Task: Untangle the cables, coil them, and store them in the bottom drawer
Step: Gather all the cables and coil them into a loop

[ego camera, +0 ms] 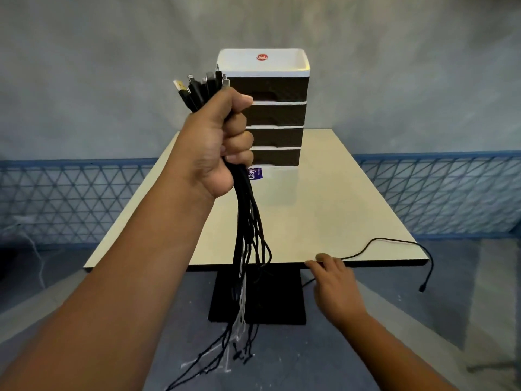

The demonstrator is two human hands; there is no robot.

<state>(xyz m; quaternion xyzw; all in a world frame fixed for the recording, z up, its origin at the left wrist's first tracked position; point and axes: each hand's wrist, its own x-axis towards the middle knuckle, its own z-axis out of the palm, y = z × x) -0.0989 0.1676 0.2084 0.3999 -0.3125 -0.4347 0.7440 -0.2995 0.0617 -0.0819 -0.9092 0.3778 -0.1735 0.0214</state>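
My left hand is raised in a fist around a bundle of cables. Their plugs stick out above the fist, and the black strands plus one white strand hang past the table's front edge toward the floor. A single black cable lies on the front right of the table, and its far end dangles over the right corner. My right hand is at the table's front edge and pinches the near end of that cable. A drawer unit with a white top and dark drawers stands at the back of the table.
The cream table stands on a black pedestal base. A purple-labelled item lies in front of the drawer unit. A blue mesh fence runs behind the table on both sides. White chalk marks are on the floor.
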